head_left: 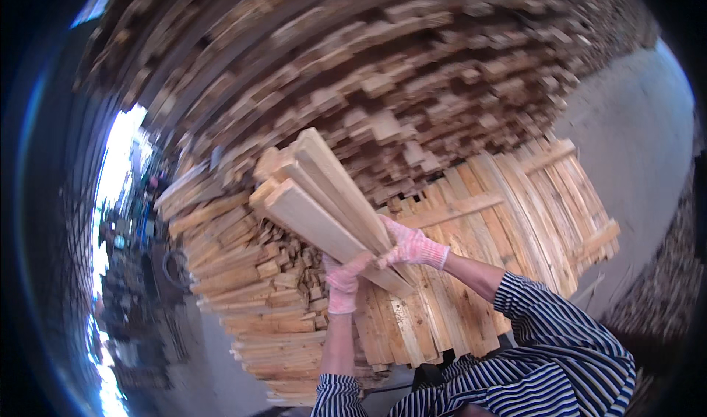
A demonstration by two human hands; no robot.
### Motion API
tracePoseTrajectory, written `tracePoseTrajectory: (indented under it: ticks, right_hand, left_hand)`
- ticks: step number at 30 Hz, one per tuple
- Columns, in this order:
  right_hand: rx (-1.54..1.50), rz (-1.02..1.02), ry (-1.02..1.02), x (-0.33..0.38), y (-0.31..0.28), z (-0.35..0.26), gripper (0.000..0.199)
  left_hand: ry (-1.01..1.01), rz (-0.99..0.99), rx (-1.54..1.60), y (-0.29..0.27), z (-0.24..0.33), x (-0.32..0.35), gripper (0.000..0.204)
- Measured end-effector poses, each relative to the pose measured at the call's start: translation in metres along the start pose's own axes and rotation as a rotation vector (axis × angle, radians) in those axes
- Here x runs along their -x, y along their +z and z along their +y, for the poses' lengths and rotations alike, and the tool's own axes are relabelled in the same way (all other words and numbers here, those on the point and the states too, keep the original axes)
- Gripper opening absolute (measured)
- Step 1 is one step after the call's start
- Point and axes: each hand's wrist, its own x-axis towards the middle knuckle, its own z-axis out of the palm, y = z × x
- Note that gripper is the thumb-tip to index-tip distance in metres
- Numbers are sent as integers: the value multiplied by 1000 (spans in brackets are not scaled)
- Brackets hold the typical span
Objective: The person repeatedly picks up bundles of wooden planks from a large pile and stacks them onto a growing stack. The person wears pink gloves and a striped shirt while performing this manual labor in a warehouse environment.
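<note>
A bundle of several pale wooden boards (324, 188) is gripped between my two gloved hands, tilted with its far ends up and to the left. My left hand (343, 283), in a pink knitted glove, is closed round the bundle's near left side. On its right side my right hand (411, 244), gloved alike, is closed round the edge. The bundle's near ends are over a panel of planks (471, 244) with cross battens. Some of my fingers are hidden behind the boards.
A tall stack of rough lumber (383, 85) spans the far side, blurred. To the left lies a lower pile of cut wood pieces (258, 284). Grey concrete floor (626, 130) shows at right. A wheel (175, 267) and blurred clutter stand at far left.
</note>
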Motion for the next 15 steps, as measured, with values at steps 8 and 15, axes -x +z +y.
tracePoseTrajectory:
  ticks: [8, 15]
  right_hand:
    - [327, 279, 372, 70, -17, -58, 93]
    - [549, 424, 553, 185, -66, -85, 89]
  left_hand:
    - [-339, -130, 492, 32, -8, 21, 57]
    - [-407, -297, 620, 150, -102, 65, 57]
